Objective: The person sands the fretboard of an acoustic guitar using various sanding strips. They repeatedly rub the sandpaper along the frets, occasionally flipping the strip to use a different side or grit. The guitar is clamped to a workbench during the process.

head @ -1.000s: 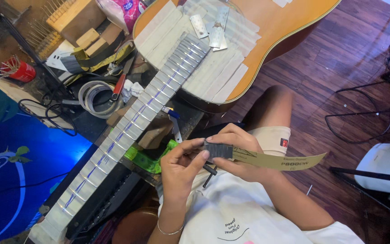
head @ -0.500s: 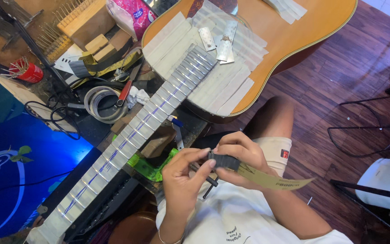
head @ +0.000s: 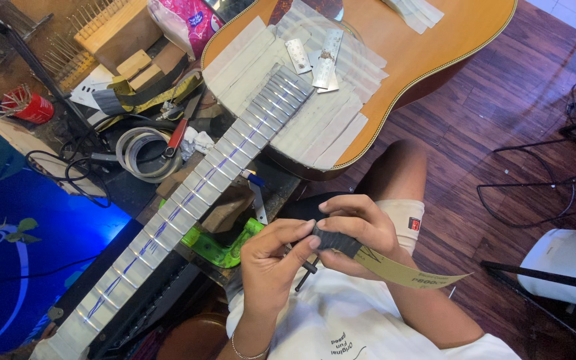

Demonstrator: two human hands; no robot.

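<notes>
Instrument repair workshop — taped guitar (head: 368, 73), cluttered tool bench (head: 135, 133).

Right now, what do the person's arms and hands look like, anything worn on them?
Both arms are bare, with no gloves or sleeves showing. The left hand has a thin beaded bracelet at the wrist. The right hand shows no ring or watch. A white printed T-shirt covers the torso.

The person wears a white short-sleeved T-shirt (head: 341, 327) with small dark printed lettering on the chest, pale shorts (head: 405, 217) bearing a small red tag (at the hem), and a thin silver bracelet (head: 247, 351) on the left wrist.
</notes>
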